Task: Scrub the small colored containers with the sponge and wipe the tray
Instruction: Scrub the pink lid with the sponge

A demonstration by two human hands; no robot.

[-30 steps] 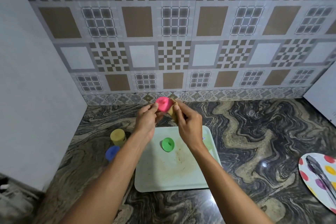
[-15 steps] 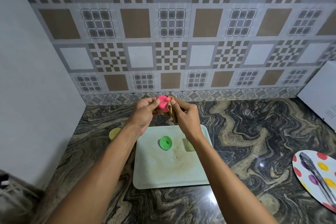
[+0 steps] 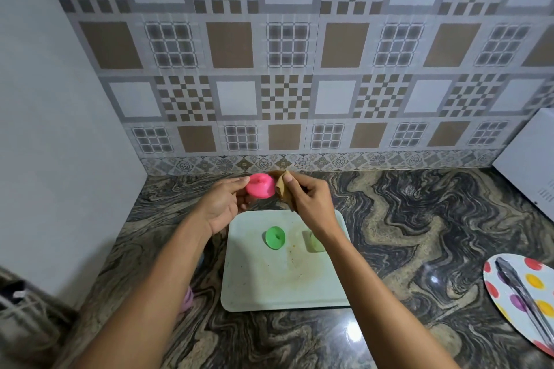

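Both hands sit slightly lower and further left than a second ago, and the yellow and blue containers beside the tray are now hidden behind the left forearm. Work, it seems, has not moved past the small round pink plastic container (image 3: 260, 186), held above the dark swirled stone counter (image 3: 419, 219) just beyond the pale green rectangular plastic tray (image 3: 284, 293). The left hand (image 3: 223, 207) pinches it between thumb and fingertips; the right hand (image 3: 311, 204) pinches a folded tan sponge (image 3: 281, 190) against its right side. The container's round face, bearing a small nub, tilts up toward the camera, so its short axis runs from the wall toward the viewer; it looks wider than tall. A small round green plastic container (image 3: 275, 237) and a paler green container (image 3: 314, 244), half hidden by the right wrist, wait on the stained tray, which likely remains unwiped.
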